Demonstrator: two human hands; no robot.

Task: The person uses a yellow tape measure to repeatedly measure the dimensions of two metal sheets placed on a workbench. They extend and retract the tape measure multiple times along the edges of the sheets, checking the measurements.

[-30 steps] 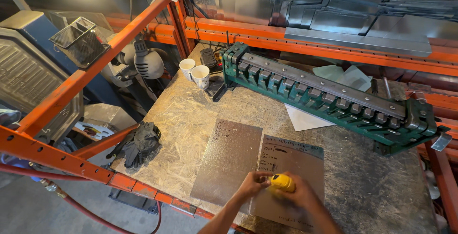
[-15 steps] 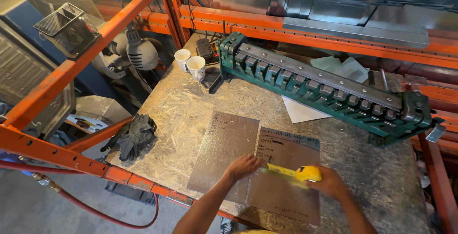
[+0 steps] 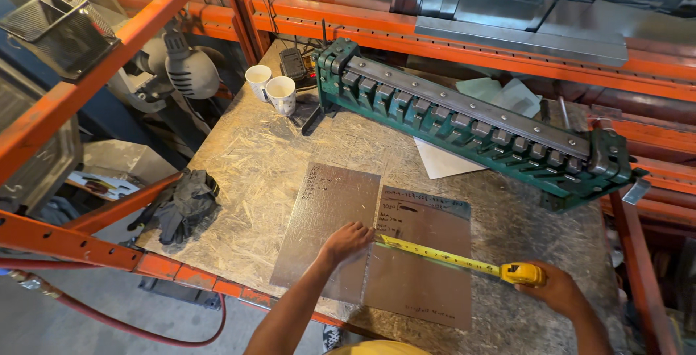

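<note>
Two grey metal sheets lie side by side on the chipboard bench: a bare left sheet and a right sheet with handwriting on it. My left hand presses the end of a yellow tape down where the two sheets meet. My right hand grips the yellow tape measure case off the right sheet's right edge. The tape stretches across the right sheet between my hands.
A long green sheet-metal brake lies diagonally across the back of the bench. Two white paper cups stand at the back left, black gloves at the left edge. Orange rack beams frame the bench; a red hose runs below.
My right hand has pulled the tape measure case to the right, drawing the tape out across the right sheet. My left hand stayed at the seam, holding the tape's end.
</note>
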